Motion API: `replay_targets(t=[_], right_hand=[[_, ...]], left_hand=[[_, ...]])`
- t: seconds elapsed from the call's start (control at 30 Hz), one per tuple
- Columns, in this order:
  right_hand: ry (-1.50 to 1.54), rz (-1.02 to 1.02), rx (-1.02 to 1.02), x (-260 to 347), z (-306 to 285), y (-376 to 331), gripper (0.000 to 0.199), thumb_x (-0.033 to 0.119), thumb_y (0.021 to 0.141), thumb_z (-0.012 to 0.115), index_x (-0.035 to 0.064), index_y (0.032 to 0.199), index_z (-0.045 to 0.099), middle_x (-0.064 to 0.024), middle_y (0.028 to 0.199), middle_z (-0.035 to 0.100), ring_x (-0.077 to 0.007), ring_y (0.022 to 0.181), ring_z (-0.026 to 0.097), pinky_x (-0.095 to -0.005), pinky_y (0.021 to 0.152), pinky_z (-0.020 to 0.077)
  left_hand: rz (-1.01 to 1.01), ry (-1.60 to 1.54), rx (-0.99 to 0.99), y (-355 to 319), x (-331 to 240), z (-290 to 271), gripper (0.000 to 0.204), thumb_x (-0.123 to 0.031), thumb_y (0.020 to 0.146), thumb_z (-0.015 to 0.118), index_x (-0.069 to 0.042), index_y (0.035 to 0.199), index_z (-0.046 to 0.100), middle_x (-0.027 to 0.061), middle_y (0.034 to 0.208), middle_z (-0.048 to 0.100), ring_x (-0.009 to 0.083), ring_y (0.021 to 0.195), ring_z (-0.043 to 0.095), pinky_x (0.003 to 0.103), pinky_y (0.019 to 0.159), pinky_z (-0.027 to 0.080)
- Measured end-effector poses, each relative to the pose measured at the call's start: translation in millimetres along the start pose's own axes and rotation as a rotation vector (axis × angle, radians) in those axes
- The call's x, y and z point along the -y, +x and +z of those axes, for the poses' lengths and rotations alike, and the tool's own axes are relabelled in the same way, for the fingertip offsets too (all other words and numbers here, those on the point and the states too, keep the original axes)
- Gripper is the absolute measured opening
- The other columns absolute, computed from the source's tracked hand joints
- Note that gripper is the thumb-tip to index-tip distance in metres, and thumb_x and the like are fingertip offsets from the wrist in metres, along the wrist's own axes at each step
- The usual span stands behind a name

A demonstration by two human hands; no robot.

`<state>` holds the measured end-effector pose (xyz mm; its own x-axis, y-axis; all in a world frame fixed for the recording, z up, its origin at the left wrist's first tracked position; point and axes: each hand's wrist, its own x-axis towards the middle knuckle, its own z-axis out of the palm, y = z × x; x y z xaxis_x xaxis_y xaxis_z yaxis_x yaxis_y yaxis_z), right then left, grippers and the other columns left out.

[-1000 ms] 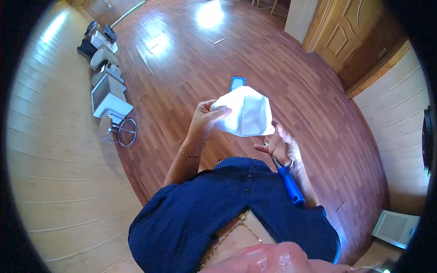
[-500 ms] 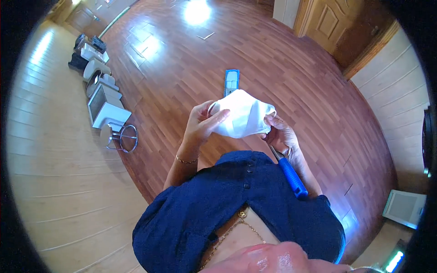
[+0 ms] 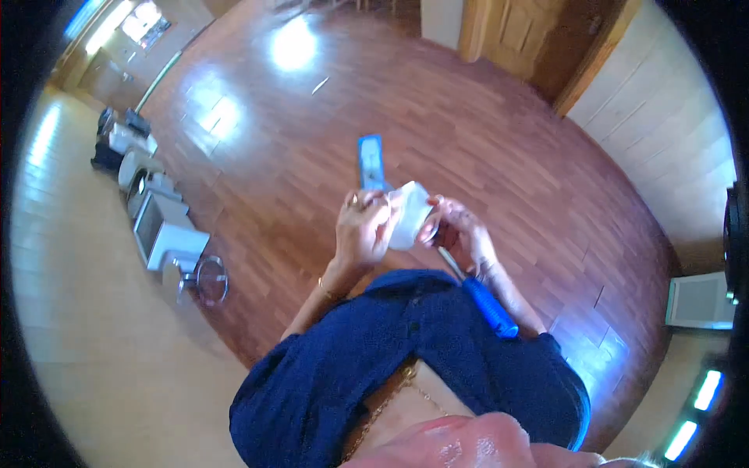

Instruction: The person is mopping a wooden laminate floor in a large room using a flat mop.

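A white face mask (image 3: pixel 409 217) is between my hands in front of my chest, turned partly edge-on and slightly blurred. My left hand (image 3: pixel 363 228) is closed on its left side, thumb and fingers pinching it. On the other side, my right hand (image 3: pixel 459 229) grips the mask's edge with bent fingers. A tool with a ribbed blue handle and a thin metal shaft (image 3: pixel 490 306) lies along my right wrist and forearm. Its far end is hidden at the right palm. Just beyond my left hand, a long blue tray (image 3: pixel 370 158) with pale contents rests on the floor.
Along the left wall stand a chrome-framed stool (image 3: pixel 209 279), a white box-like cabinet (image 3: pixel 175 242) and several other items. A wooden door (image 3: pixel 530 39) is at the far right. A pale panelled unit (image 3: pixel 702 303) stands at the right. A thin strip (image 3: pixel 321 85) lies on the wood-pattern floor.
The mask has turned from broad-side to narrower, and my hands are closer together. My left fingers have curled further over it. The whole view has shifted, with the surroundings displaced leftward.
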<state>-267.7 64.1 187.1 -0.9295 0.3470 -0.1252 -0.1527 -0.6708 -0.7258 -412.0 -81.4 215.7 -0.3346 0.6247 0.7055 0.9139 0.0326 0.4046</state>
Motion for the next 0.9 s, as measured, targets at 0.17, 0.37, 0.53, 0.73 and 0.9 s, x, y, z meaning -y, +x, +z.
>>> replay_targets(t=[0.17,0.37,0.53,0.73,0.9], right_hand=[[0.01,0.102,-0.067,-22.5,15.2,11.6,0.054,0.05,0.093,0.048,0.0083,0.128,0.051,-0.0121,0.111,0.062,-0.0243,0.095,0.062,-0.0408,0.083,0.0497],[-0.084,0.016,-0.087,-46.8,8.4,5.3,0.052,0.044,0.097,0.046,0.0028,0.128,0.051,-0.0111,0.116,0.061,-0.0201,0.1,0.061,-0.0358,0.084,0.0491],[-0.174,-0.204,-0.513,-37.6,-7.5,-26.9,0.036,0.028,0.096,0.052,-0.0014,0.117,0.056,-0.0099,0.101,0.063,-0.0152,0.09,0.059,-0.0302,0.082,0.0468],[0.193,-0.399,-0.253,-17.0,-24.8,-123.3,0.052,0.044,0.094,0.042,-0.0025,0.111,0.056,-0.0167,0.109,0.059,-0.0241,0.106,0.054,-0.0378,0.098,0.0391],[-0.146,-0.794,-0.184,17.5,-70.3,-142.0,0.06,0.053,0.09,0.04,-0.004,0.101,0.058,-0.0212,0.101,0.061,-0.0348,0.104,0.054,-0.0497,0.101,0.0332]], left_hand=[[-0.053,-0.254,0.169,-24.7,12.8,36.4,0.006,-0.011,0.083,0.062,-0.006,0.085,0.066,0.0125,0.086,0.06,0.0319,0.082,0.055,0.042,0.071,0.042],[-0.071,-0.629,0.246,-35.7,22.1,53.6,0.004,-0.001,0.083,0.057,-0.001,0.082,0.061,0.0151,0.088,0.063,0.0337,0.081,0.058,0.04,0.069,0.042],[-0.76,-1.225,0.535,-24.1,39.2,78.9,0.018,-0.019,0.097,0.05,-0.003,0.096,0.059,0.0028,0.084,0.059,0.0092,0.078,0.054,0.022,0.071,0.04],[-0.953,-1.656,0.622,-22.1,51.1,125.7,0.038,-0.012,0.093,0.053,-0.003,0.13,0.046,0.0018,0.07,0.051,0.0107,0.061,0.049,0.026,0.064,0.045],[0.141,-0.696,0.65,-55.2,83.4,233.5,0.073,0.002,0.079,0.063,-0.004,0.144,0.031,0.0071,0.094,0.061,0.0157,0.075,0.059,0.027,0.066,0.049]])
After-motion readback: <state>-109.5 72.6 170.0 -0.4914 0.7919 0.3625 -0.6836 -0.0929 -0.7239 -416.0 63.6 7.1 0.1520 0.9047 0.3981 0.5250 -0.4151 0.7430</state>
